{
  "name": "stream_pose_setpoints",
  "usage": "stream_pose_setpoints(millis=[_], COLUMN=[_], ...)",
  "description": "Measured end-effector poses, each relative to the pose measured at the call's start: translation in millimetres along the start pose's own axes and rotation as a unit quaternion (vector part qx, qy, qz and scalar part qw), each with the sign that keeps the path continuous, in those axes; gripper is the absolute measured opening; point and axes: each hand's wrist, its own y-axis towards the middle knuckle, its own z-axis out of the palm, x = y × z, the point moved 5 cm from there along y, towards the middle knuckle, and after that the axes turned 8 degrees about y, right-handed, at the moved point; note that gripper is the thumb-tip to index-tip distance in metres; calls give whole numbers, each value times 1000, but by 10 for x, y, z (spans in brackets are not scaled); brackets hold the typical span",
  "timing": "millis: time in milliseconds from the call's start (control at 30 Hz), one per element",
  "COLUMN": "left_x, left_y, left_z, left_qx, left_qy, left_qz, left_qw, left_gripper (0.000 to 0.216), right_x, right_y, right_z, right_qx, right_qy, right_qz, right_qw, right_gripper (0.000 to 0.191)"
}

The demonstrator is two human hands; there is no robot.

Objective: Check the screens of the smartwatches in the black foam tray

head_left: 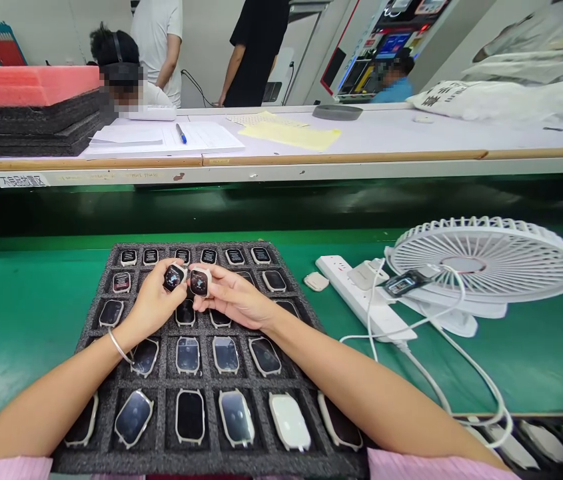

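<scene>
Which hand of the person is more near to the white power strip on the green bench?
Right. The right hand is just left of the white power strip, not touching it; the left hand is farther away, on the other side of the right hand.

the smartwatch [174, 277] in the left hand [151, 303] and the smartwatch [200, 283] in the right hand [238, 297] show dark, glossy screens in pale silvery frames. the watches [188, 355] in the tray are mostly black-faced, framed in silver or cream, and one lies white side up [290, 421]. the foam tray [92, 460] is speckled charcoal, cut into a grid of pockets, on a green mat [26, 333]. the desk fan [481, 260] is white with radiating slats, beside a white power strip [356, 300]. pink sleeves [6, 469] show at the bottom edge. across the aisle lie salmon-red foam [26, 85] over black foam [26, 127], yellow paper [291, 135] and a blue pen [180, 133].
</scene>
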Motion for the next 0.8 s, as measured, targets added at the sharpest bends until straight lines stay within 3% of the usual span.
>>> stream_pose_setpoints(millis=[800], left_x=[-53], left_y=[-44], left_z=[6], left_qx=[35], left_qy=[-20], left_qz=[-28], left_qw=[999], left_gripper=[42], right_x=[20], right_y=[-17], right_z=[17], right_qx=[26], right_qy=[30], right_qz=[14], right_qw=[999], right_gripper=[52])
